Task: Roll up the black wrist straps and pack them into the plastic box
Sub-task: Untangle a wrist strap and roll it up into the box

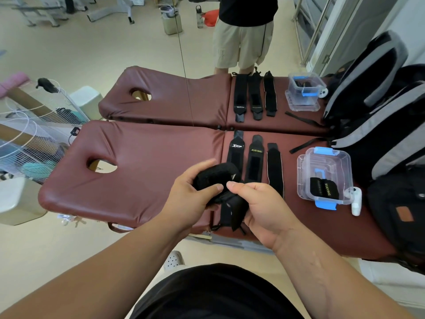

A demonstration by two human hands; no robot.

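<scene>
Left hand (190, 192) curls round a half-rolled black wrist strap (216, 177), a thick matte coil. Right hand (264, 210) pinches its hanging tail above the maroon table (149, 162). Two rolled straps (322, 189) sit inside the clear plastic box (345, 162), right.

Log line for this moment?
left hand: grips rolled strap | right hand: pinches its tail | box: open, rolls inside | bed: three flat straps

Open bench (142, 162) padding left of the left hand (190, 187). Right of the right hand (264, 208): flat straps (255, 162), then plastic box (345, 171) and white case (356, 201). Backpacks (377, 143) wall off that side.
</scene>
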